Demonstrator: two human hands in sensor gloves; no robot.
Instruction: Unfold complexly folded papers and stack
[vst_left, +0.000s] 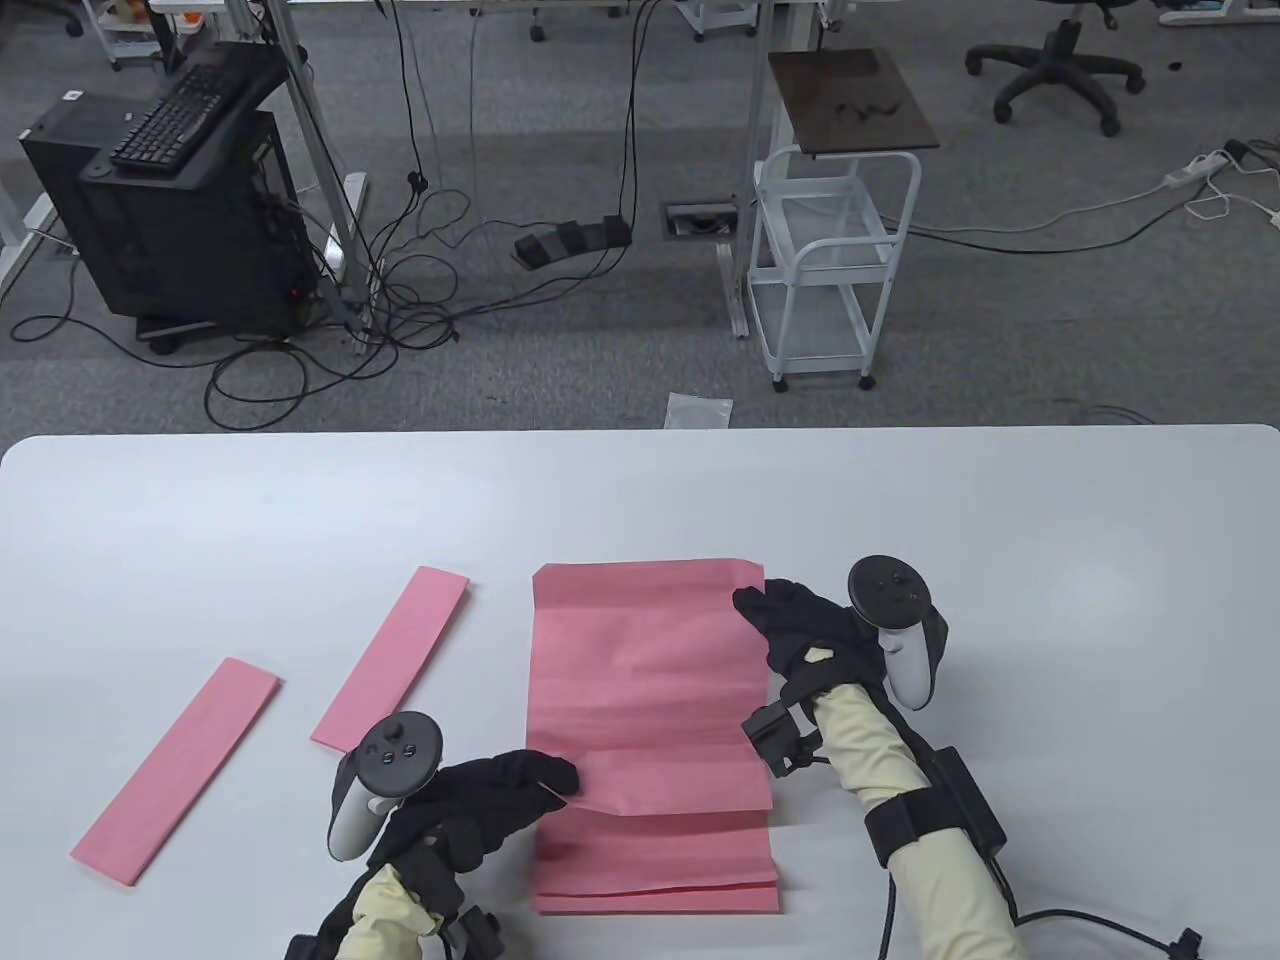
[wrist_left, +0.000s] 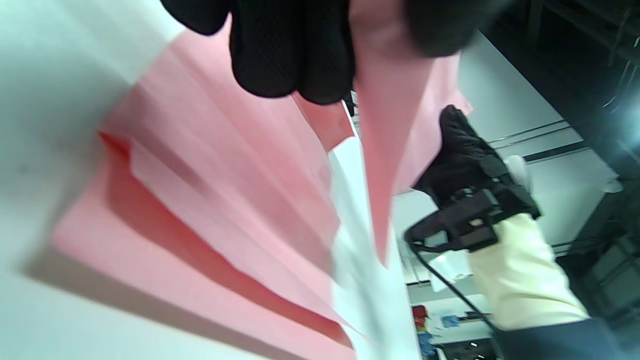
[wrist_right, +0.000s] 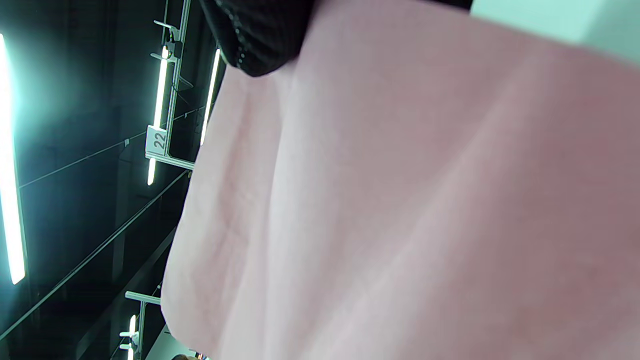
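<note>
1. Table view: I hold one pink sheet (vst_left: 645, 690) half-unfolded above the stack (vst_left: 655, 870) at the bench (vst_left: 200, 520) front, left hand (vst_left: 500, 790) pinching its near corner, right hand (vst_left: 800, 625) its far corner; two folded strips (vst_left: 395, 655) (vst_left: 180, 770) wait at left.
2. Left wrist view: fingers (wrist_left: 290, 55) curled on the lifted edge, stack creases fanned beneath.
3. Right wrist view: sheet fills frame; grip unreadable.

Table view: bright, even overhead light, sharp focus, soft shadows under the pink paper (vst_left: 645, 690). Left wrist view: motion-blurred, gloved fingers (wrist_left: 290, 55) out of focus. Right wrist view: dim and blurred, with ceiling strip lights (wrist_right: 11, 165) flaring at left.
</note>
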